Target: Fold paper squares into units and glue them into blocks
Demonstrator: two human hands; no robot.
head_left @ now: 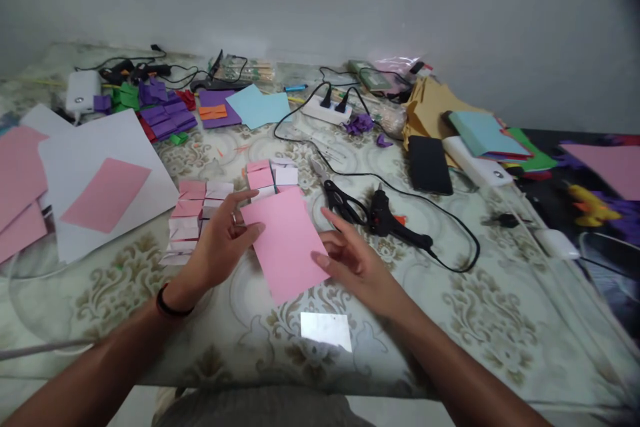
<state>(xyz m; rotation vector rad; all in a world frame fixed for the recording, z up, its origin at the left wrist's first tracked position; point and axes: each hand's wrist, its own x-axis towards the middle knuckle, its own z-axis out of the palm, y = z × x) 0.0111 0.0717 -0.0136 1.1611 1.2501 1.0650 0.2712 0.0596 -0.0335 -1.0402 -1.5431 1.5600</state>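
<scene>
A flat pink sheet of paper [287,243] is held tilted between my two hands above the patterned tablecloth. My left hand [227,237] pinches its upper left corner between thumb and fingers. At the right edge, my right hand [353,260] grips the sheet, thumb on top and fingers partly behind it. Folded pink and white paper pieces [187,217] lie beside my left hand, partly hidden by it. More folded pieces [260,178] sit just behind the sheet, which covers part of them.
Black scissors [345,203] and a black glue gun [397,223] with its cable lie right of the sheet. White paper [80,173] carries a pink piece at left. A phone [429,165], power strip [327,109] and purple folded pieces [170,119] are farther back.
</scene>
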